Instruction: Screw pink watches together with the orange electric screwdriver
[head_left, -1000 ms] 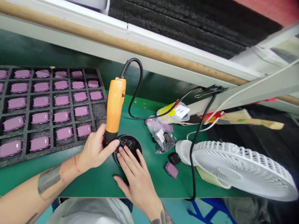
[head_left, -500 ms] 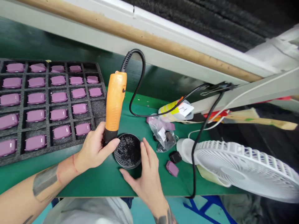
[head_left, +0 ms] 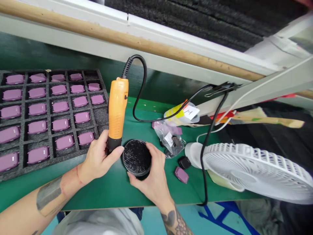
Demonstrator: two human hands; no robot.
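Note:
My left hand is wrapped round the black lower end of an orange electric screwdriver, held upright with its black cord rising from the top. The screwdriver's tip is hidden behind the hand. My right hand grips the rim of a round black dish between thumb and fingers. Small holes, like a grid, cover the dish's face, and dark bits too small to name lie over part of it. It looks slightly tilted above the green bench.
A grey foam tray of purple watch-like cases stands left. To the right are a plastic bag, a loose purple case, a black piece, a yellow-labelled container and a white fan. The black cord hangs over the bench edge.
My right hand has closed on the dish's rim, and the dish has shifted slightly and tilted. The dark bits sit differently on it. My left hand still holds the screwdriver; the camera view has shifted a little.

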